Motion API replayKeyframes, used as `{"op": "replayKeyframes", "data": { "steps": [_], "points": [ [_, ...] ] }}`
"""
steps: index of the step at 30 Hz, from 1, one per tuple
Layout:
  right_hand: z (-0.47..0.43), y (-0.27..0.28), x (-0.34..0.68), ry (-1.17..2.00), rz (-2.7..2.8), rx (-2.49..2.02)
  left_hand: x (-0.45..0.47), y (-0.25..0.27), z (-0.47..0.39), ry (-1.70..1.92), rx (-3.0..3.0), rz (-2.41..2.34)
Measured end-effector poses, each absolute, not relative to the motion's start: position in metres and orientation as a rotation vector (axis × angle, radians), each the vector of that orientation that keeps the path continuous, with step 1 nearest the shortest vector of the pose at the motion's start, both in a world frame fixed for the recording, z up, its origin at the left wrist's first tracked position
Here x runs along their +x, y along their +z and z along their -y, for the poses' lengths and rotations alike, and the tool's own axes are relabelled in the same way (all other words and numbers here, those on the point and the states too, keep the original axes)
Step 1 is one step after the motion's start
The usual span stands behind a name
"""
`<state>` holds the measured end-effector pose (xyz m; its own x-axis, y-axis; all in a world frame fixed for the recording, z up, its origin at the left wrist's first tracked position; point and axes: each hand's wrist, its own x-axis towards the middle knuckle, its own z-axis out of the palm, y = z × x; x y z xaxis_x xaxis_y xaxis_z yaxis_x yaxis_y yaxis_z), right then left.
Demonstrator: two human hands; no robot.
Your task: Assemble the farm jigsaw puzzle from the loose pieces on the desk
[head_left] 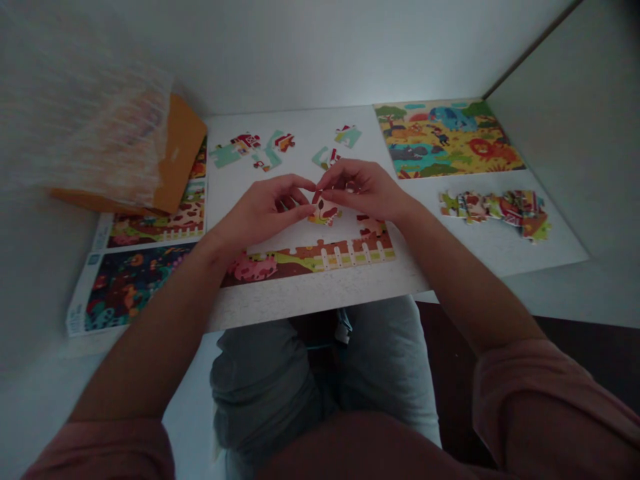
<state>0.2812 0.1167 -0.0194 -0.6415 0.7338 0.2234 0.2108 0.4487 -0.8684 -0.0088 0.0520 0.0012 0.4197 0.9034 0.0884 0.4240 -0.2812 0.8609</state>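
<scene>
My left hand and my right hand meet above the white table, their fingertips close together in a pinch. Between them they hold a jigsaw puzzle piece with brown, white and yellow patches. My fingers cover its upper edge. Just below lies a joined strip of puzzle with a white fence and a pink spotted pig. Near the strip's right end, a pinkish puzzle part is partly covered by my right hand. Another piece lies just beyond my right fingers.
Loose pieces lie at the back left, with one piece farther right. A pile of pieces sits at the right below an animal picture board. Picture sheets, an orange box and bubble wrap are at the left.
</scene>
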Motion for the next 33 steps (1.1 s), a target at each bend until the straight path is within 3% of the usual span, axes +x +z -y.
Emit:
{"op": "replayKeyframes", "data": {
  "steps": [12, 25, 33],
  "points": [
    [-0.121, -0.023, 0.285, 1.064, 2.105, -0.800, -0.010, -0.014, -0.064, 0.993, 1.669, -1.178],
    [-0.123, -0.036, 0.283, 1.227, 2.041, -0.815, -0.015, -0.003, -0.056, 0.914, 1.838, -1.196],
    [-0.126, -0.038, 0.285, 1.149, 2.041, -0.722, -0.012, -0.011, -0.060, 0.943, 1.791, -1.177]
  ]
}}
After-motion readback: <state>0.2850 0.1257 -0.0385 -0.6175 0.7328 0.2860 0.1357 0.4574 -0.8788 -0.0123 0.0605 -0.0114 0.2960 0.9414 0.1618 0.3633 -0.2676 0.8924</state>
